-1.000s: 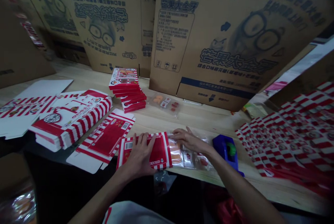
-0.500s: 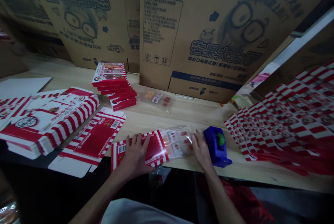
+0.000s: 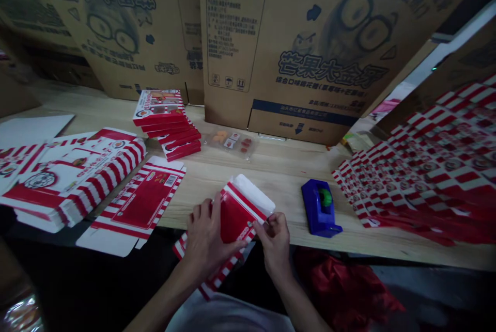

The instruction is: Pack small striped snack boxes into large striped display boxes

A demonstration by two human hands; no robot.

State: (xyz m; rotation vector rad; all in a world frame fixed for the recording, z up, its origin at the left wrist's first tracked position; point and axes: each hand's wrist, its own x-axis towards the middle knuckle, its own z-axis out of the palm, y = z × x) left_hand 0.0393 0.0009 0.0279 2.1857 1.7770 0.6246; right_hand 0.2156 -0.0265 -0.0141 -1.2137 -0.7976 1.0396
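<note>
A red and white striped box (image 3: pixel 240 210) lies tilted over the table's front edge, its white end flap (image 3: pixel 251 192) standing open at the far right end. My left hand (image 3: pixel 207 239) grips the box across its side, thumb stretched over the red face. My right hand (image 3: pixel 276 239) pinches the near corner at the open end with thumb and fingers. The clear pack of sweets seen before no longer shows outside the box. To the right stands a blue tape dispenser (image 3: pixel 315 208) with a green core.
Flat unfolded boxes (image 3: pixel 77 182) are stacked at the left, beside a single flat one (image 3: pixel 147 203). Filled boxes (image 3: pixel 166 123) form a leaning pile behind. A clear sweet pack (image 3: pixel 232 142) lies near large cartons (image 3: pixel 279 63). Striped boxes (image 3: pixel 422 167) are stacked right.
The clear sweet pack at the box's open end has gone from sight. The box has turned and come nearer the table's front edge. My right hand has moved left onto its corner.
</note>
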